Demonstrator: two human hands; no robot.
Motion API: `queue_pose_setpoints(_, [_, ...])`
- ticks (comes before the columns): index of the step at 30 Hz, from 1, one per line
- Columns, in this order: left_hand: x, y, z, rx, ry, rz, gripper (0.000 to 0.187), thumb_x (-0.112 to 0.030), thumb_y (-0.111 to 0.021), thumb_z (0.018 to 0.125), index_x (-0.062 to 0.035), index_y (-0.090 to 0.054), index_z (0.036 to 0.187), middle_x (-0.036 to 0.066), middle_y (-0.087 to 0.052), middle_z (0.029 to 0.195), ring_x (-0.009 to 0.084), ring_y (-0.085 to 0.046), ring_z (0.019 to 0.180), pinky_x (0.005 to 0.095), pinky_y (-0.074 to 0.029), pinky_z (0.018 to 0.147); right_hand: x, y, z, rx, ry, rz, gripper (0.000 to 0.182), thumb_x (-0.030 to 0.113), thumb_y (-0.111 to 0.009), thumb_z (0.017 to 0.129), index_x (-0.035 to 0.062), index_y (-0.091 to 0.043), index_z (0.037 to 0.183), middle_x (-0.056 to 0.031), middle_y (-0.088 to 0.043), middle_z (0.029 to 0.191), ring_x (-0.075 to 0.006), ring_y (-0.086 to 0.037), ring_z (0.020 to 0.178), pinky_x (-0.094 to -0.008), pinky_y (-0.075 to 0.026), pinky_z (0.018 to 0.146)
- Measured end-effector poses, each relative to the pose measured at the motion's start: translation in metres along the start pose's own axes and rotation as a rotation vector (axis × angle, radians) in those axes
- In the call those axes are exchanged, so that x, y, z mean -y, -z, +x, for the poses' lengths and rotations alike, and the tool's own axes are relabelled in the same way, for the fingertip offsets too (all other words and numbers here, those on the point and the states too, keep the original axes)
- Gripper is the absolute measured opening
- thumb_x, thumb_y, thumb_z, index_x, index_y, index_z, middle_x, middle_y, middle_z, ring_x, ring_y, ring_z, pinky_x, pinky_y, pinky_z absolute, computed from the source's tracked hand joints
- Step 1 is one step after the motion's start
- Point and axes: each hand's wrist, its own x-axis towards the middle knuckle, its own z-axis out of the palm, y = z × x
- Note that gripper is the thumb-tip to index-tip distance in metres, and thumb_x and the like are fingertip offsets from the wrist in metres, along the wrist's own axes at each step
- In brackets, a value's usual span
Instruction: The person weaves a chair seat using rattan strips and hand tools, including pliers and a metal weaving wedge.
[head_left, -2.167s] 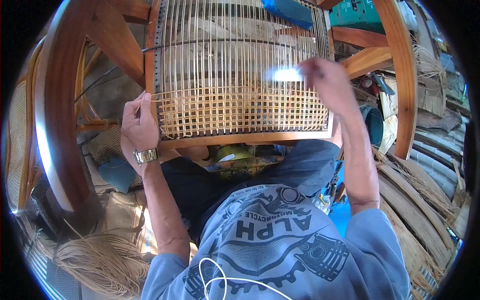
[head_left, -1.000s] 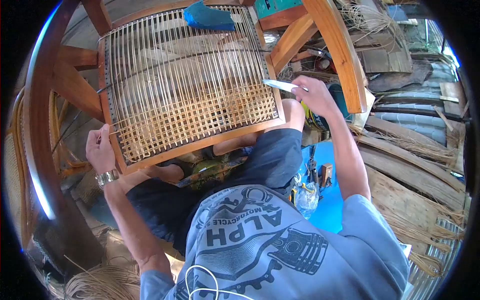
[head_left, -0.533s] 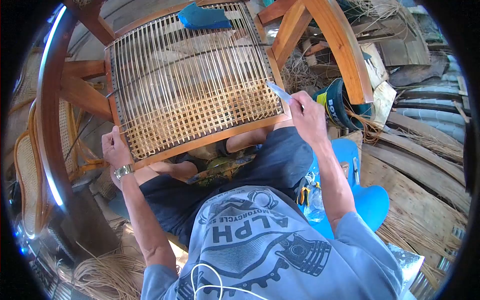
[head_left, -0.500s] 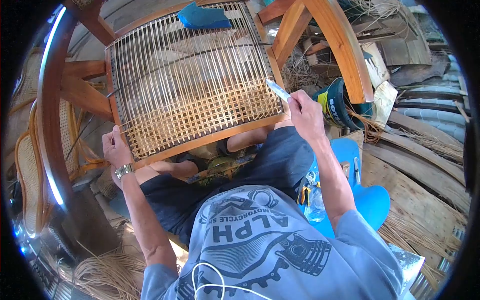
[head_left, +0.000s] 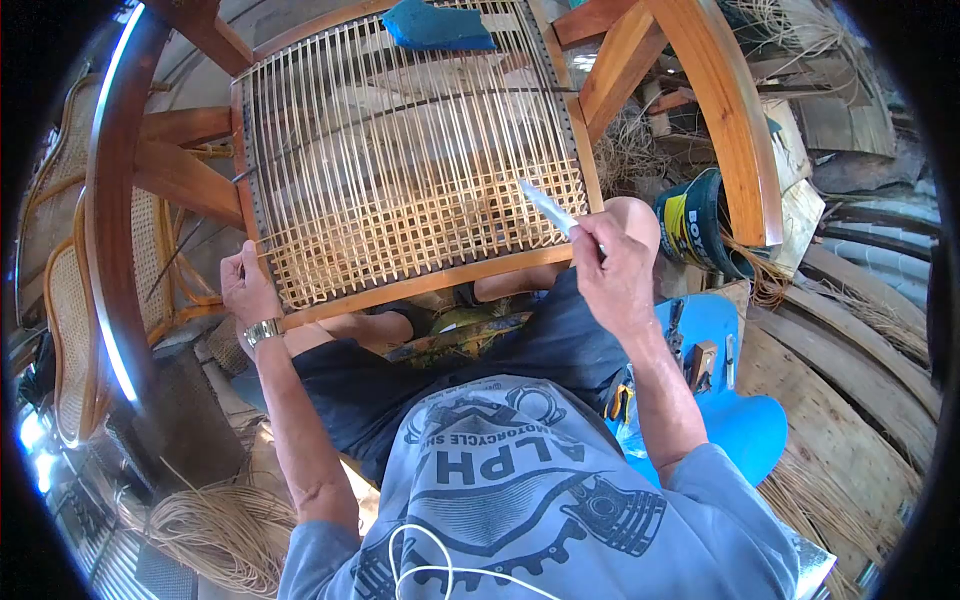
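A wooden chair frame (head_left: 430,284) rests across my lap, its seat strung with long cane strands (head_left: 400,130). Close to me, crossing strands form a square woven band (head_left: 420,232). My left hand (head_left: 250,291), with a metal-band watch at the wrist, grips the frame's near left corner, thumb up along the edge. In my right hand (head_left: 615,265), fingers closed, is a knife with a pale pointed blade (head_left: 546,208). Its tip points up and left, over the right part of the woven band. A blue piece (head_left: 438,26) lies on the strands at the far side.
Curved chair parts (head_left: 715,110) rise to the right, beside a dark bucket (head_left: 703,225) with a yellow label. A blue plastic seat (head_left: 745,415) with pliers (head_left: 622,402) and other tools is by my right arm. Coiled cane (head_left: 215,530) lies at lower left, near woven chairs (head_left: 70,330).
The knife has swung from the right side of the frame to over the weave, its tip further left. The chair and left hand appear slightly shifted right in view.
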Motion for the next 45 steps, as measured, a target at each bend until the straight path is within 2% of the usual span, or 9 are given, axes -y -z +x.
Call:
queue_pose_setpoints(3, [-0.001, 0.004, -0.003, 0.006, 0.021, 0.011, 0.032, -0.03, -0.069, 0.095, -0.0021, -0.062, 0.08, 0.003, -0.063, 0.074, 0.013, -0.053, 0.07, 0.0321, -0.046, 0.069, -0.012, -0.027, -0.001, 0.087, -0.019, -0.071, 0.006, 0.01, -0.063, 0.093, 0.0043, -0.061, 0.095, -0.0191, -0.064, 0.074, -0.039, -0.066, 0.069, -0.0458, -0.05, 0.06])
queue_pose_setpoints(7, [0.001, 0.001, -0.004, -0.017, -0.01, -0.036, 0.029, -0.027, -0.069, 0.095, -0.0014, -0.063, 0.082, 0.004, -0.063, 0.075, 0.0133, -0.054, 0.071, 0.0317, -0.047, 0.071, 0.032, -0.03, -0.001, 0.039, 0.028, 0.021, 0.007, 0.01, -0.063, 0.092, 0.0043, -0.059, 0.093, -0.0188, -0.062, 0.07, -0.0387, -0.066, 0.068, -0.0467, -0.05, 0.06])
queue_pose_setpoints(12, [-0.003, 0.001, -0.005, -0.02, 0.02, -0.069, 0.027, -0.026, -0.069, 0.095, -0.0009, -0.065, 0.086, 0.006, -0.068, 0.08, 0.0138, -0.06, 0.074, 0.0314, -0.049, 0.072, 0.029, -0.042, 0.004, 0.103, 0.017, -0.052, 0.004, 0.006, -0.062, 0.092, 0.0035, -0.061, 0.095, -0.0183, -0.061, 0.069, -0.0335, -0.065, 0.062, -0.041, -0.049, 0.056])
queue_pose_setpoints(15, [-0.012, 0.005, -0.007, 0.006, 0.088, -0.061, 0.027, -0.026, -0.069, 0.095, -0.0011, -0.065, 0.086, 0.006, -0.068, 0.079, 0.0133, -0.06, 0.074, 0.0309, -0.05, 0.071, 0.049, -0.042, 0.007, 0.051, 0.085, 0.013, 0.004, 0.006, -0.062, 0.093, 0.003, -0.061, 0.095, -0.0177, -0.06, 0.066, -0.033, -0.063, 0.059, -0.0406, -0.047, 0.055])
queue_pose_setpoints(19, [-0.036, 0.011, -0.009, 0.032, 0.184, -0.033, 0.025, -0.024, -0.069, 0.095, -0.0015, -0.066, 0.086, 0.005, -0.067, 0.077, 0.0121, -0.059, 0.072, 0.0295, -0.049, 0.07, 0.05, -0.055, 0.015, 0.156, 0.027, -0.125, 0.005, 0.005, -0.063, 0.092, 0.0026, -0.061, 0.096, -0.0172, -0.06, 0.067, -0.0331, -0.064, 0.059, -0.0401, -0.047, 0.055])
queue_pose_setpoints(33, [-0.021, 0.006, -0.007, -0.014, 0.14, -0.129, 0.024, -0.023, -0.071, 0.094, -0.0017, -0.065, 0.084, 0.003, -0.066, 0.076, 0.0114, -0.057, 0.071, 0.0288, -0.048, 0.068, 0.073, -0.084, 0.02, 0.261, 0.071, -0.149, 0.006, 0.012, -0.058, 0.096, 0.006, -0.059, 0.095, -0.0153, -0.056, 0.06, -0.0339, -0.063, 0.054, -0.0443, -0.047, 0.051])
queue_pose_setpoints(35, [-0.015, 0.005, -0.005, -0.02, 0.13, -0.145, 0.023, -0.022, -0.071, 0.094, -0.0018, -0.065, 0.084, 0.003, -0.066, 0.076, 0.0115, -0.057, 0.071, 0.0288, -0.048, 0.068, 0.069, -0.088, 0.022, 0.254, 0.163, -0.172, 0.006, 0.011, -0.058, 0.095, 0.0059, -0.059, 0.096, -0.0156, -0.058, 0.061, -0.034, -0.063, 0.055, -0.0443, -0.047, 0.051])
queue_pose_setpoints(36, [-0.006, 0.003, -0.005, -0.015, 0.117, -0.157, 0.024, -0.023, -0.07, 0.094, -0.0019, -0.066, 0.085, 0.004, -0.067, 0.077, 0.0118, -0.058, 0.072, 0.0291, -0.048, 0.069, 0.084, -0.08, 0.023, 0.281, 0.069, -0.14, 0.009, 0.015, -0.057, 0.096, 0.0058, -0.059, 0.095, -0.0163, -0.059, 0.063, -0.0354, -0.063, 0.056, -0.0446, -0.047, 0.051])
queue_pose_setpoints(45, [-0.017, 0.006, -0.008, 0.021, 0.134, -0.125, 0.025, -0.025, -0.068, 0.095, -0.0014, -0.066, 0.088, 0.004, -0.066, 0.077, 0.0117, -0.057, 0.072, 0.0291, -0.048, 0.072, 0.087, -0.068, 0.033, 0.285, 0.049, -0.105, 0.007, 0.012, -0.059, 0.093, 0.0046, -0.06, 0.094, -0.0178, -0.062, 0.068, -0.0396, -0.064, 0.065, -0.0491, -0.048, 0.059])
